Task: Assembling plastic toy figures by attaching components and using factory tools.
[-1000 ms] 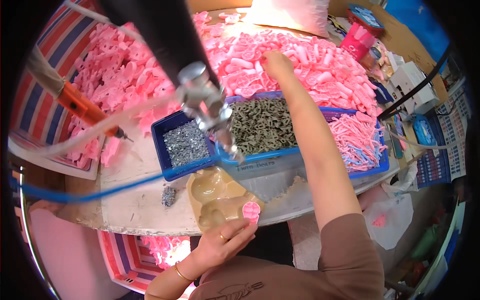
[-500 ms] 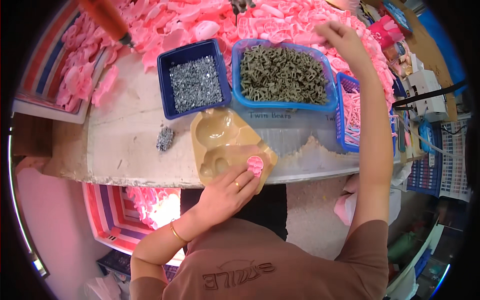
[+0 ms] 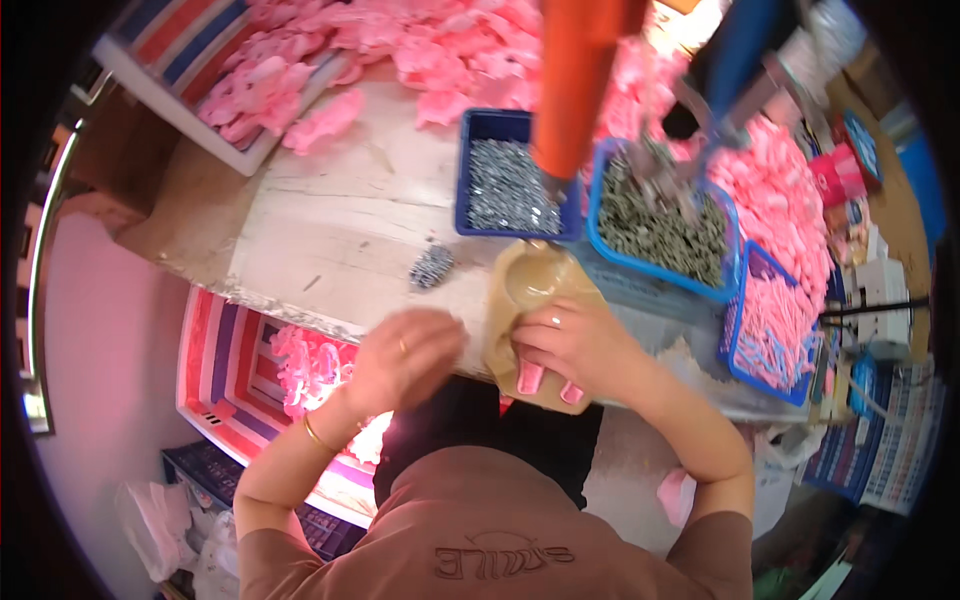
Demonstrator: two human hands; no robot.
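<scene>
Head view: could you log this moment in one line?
Right hand: over tan moulded block; pink plastic: partly visible; left hand: blurred, apart from block; dark-blue rectangular tray: silvery metallic pieces

Workbench (image 3: 320, 205): scuffed off-white top, chipped along the front edge
Floor (image 3: 628, 455): plain grey, seen below the bench
Left panel (image 3: 95, 320): smooth, pale, pink-tinged; wall or furniture, cannot tell
Light (image 3: 688, 14): glaring white at the top edge

With both elbows (image 3: 735, 470) bent, the left hand (image 3: 408, 358) is blurred, its fingers together, and the right hand (image 3: 568, 345) points inward, back upward, fingers curled down.
</scene>
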